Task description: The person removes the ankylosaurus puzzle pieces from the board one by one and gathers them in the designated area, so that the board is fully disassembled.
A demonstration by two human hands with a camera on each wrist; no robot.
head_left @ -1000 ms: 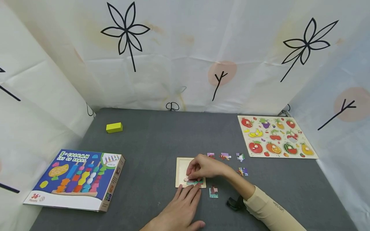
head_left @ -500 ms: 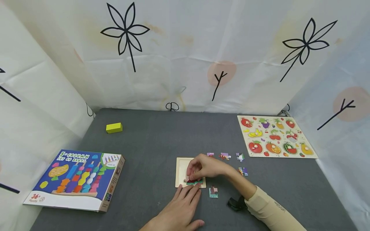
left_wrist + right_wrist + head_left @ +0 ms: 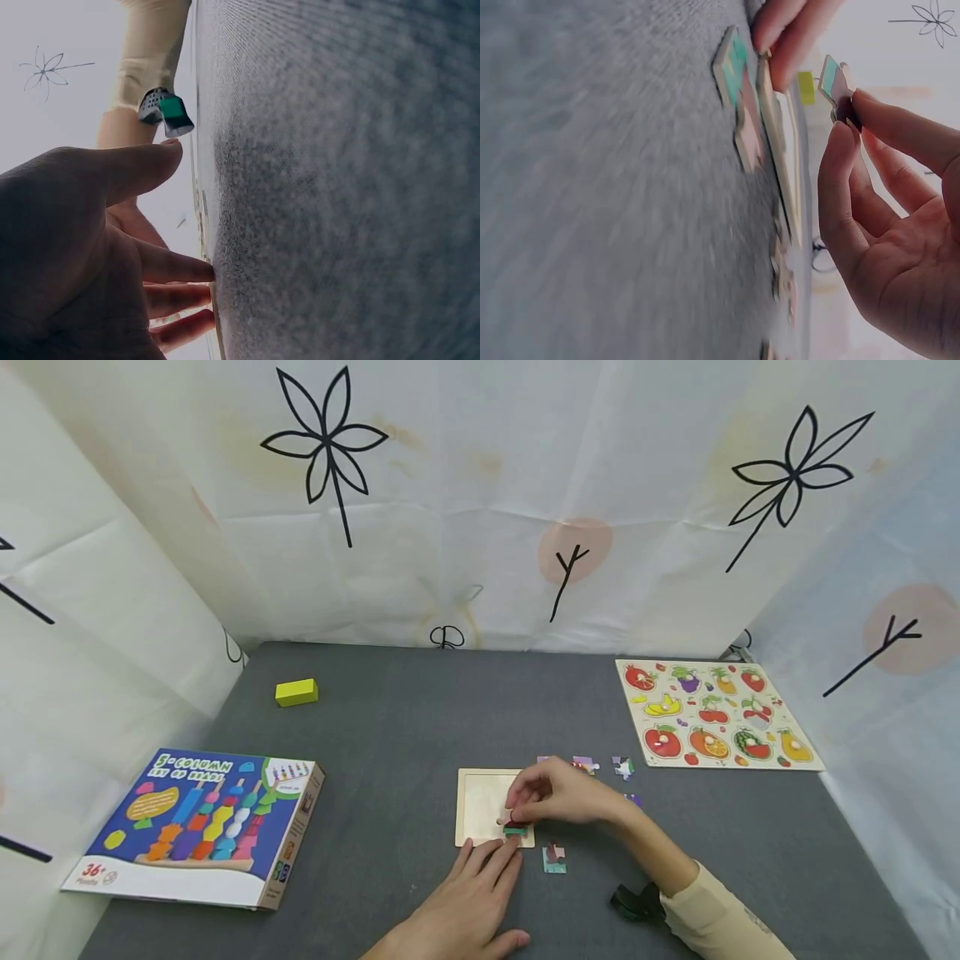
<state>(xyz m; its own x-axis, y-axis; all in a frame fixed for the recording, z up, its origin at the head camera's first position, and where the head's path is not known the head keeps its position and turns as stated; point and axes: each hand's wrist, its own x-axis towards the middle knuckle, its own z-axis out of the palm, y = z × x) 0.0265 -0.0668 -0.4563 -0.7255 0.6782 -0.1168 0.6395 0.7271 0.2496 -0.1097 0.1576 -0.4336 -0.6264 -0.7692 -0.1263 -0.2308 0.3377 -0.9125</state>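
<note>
In the head view my right hand point(image 3: 558, 789) pinches a jigsaw piece point(image 3: 515, 829) between thumb and fingertips, above the right part of a square wooden puzzle tray point(image 3: 468, 802). The right wrist view shows this piece point(image 3: 832, 82) raised over the tray, with a teal end and a dark reddish part. My left hand point(image 3: 476, 893) lies with fingers extended, their tips at the tray's near edge. Just right of the tray a teal and pink jigsaw piece point(image 3: 554, 859) lies on the table.
More jigsaw pieces lie beyond the tray, among them a purple and white one point(image 3: 623, 767); my right hand partly covers some. A fruit puzzle board point(image 3: 708, 756) is at the back right. A toy box point(image 3: 195, 827) sits at left, a yellow block point(image 3: 296, 692) behind it.
My right hand has shifted to the right over the tray, carrying the jigsaw piece from the tray's middle toward its right side. The left hand has stayed in place.
</note>
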